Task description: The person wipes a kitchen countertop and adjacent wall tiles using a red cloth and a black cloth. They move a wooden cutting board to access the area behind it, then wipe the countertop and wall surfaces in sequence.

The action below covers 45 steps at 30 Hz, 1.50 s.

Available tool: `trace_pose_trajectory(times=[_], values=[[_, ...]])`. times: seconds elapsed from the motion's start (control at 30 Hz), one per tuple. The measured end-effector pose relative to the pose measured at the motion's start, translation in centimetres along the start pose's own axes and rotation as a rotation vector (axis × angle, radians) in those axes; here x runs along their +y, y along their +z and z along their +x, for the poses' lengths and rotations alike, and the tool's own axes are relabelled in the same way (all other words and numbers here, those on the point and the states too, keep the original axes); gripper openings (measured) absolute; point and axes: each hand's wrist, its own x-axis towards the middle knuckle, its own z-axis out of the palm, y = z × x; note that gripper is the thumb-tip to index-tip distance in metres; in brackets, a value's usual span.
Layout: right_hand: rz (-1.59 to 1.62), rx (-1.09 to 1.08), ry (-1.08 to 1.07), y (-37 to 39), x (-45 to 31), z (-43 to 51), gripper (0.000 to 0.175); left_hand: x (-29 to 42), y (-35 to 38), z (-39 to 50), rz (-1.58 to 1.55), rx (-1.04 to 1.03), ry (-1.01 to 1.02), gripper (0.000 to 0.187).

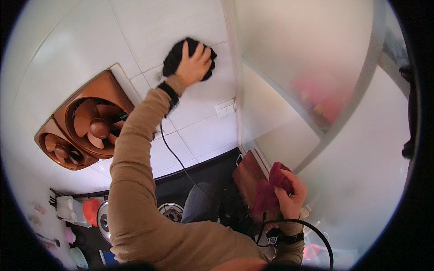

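Note:
My left hand (195, 67) presses a crumpled black cloth (174, 57) flat against the white tiled wall (200, 101), fingers spread over it. A dark smudge shows on the tile just beside the cloth's lower left edge. Lower down on the right, my right hand (291, 193) grips a maroon cloth (264, 198) between thumb and fingers. That cloth hangs in front of a reddish-brown wooden board (249, 176). Both wrists carry black bands, and a thin dark cable (173, 150) runs down from near the left one.
A brown two-fan exhaust unit (100, 128) sits in the wall left of my arm. A white switch (225, 108) is below the black cloth. Frosted glass panels (305, 50) stand at right. On the dark countertop (169, 184) are a burner (171, 211) and a red balloon-like object (91, 211).

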Motion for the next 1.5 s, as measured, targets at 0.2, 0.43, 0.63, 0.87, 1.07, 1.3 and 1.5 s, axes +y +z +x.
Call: trace_pose_trajectory(times=[0.2, 0.43, 0.63, 0.87, 1.07, 1.3, 1.5], values=[[0.035, 0.012, 0.049, 0.6, 0.3, -0.3, 0.039, -4.6, 2.5, 4.9, 0.177, 0.088, -0.294, 0.039], [0.025, 0.099, 0.022, -1.3, -0.1, -1.8, 0.038, 8.8, 2.3, -12.5, -0.089, -0.145, 0.102, 0.017], [0.076, 0.043, 0.088, -1.2, 0.3, -1.9, 0.038, 1.5, 1.8, -3.4, 0.046, -0.165, -0.124, 0.026], [-0.042, -0.005, -0.073, 0.1, 0.4, -0.8, 0.038, 3.7, -0.1, -4.4, 0.095, -0.107, -0.011, 0.023], [0.028, 0.002, 0.044, 0.6, -0.1, -1.4, 0.039, 2.7, 1.9, -4.5, -0.02, -0.102, -0.089, 0.026], [-0.063, -0.06, -0.052, 0.8, 0.0, -1.3, 0.038, 5.0, 1.0, -7.4, -0.023, -0.071, -0.072, 0.023], [0.13, -0.009, 0.102, 0.8, 0.0, -1.3, 0.038, 3.3, 0.7, -7.2, 0.028, -0.155, -0.107, 0.029]])
